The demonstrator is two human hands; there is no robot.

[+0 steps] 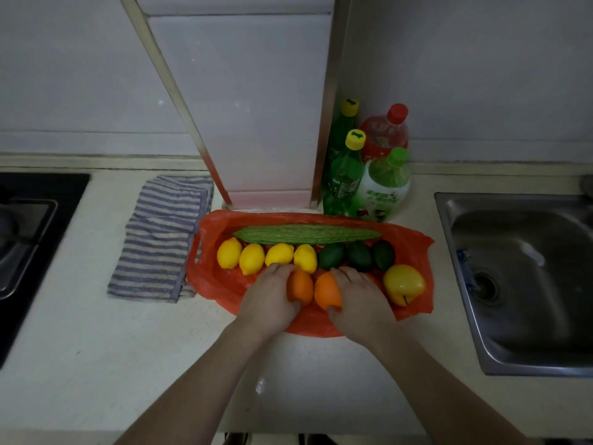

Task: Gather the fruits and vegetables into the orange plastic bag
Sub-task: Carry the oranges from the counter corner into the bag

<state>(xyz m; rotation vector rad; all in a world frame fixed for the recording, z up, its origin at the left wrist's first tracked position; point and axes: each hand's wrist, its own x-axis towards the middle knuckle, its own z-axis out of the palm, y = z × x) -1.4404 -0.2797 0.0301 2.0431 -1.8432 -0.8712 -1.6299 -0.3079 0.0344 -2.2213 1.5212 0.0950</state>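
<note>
The orange plastic bag (218,284) lies flat on the counter with produce resting on it. A long green bitter gourd (306,234) lies along the back. In front of it sit several lemons (252,258) and three dark avocados (359,255). A yellow pepper (404,284) is at the right. My left hand (268,300) grips one orange (301,285). My right hand (361,300) grips a second orange (325,290) beside it.
A striped cloth (160,236) lies left of the bag. Several bottles (382,184) stand behind it by the wall. A steel sink (519,277) is at the right, a black stove (29,226) at the left. A white panel (256,123) leans behind.
</note>
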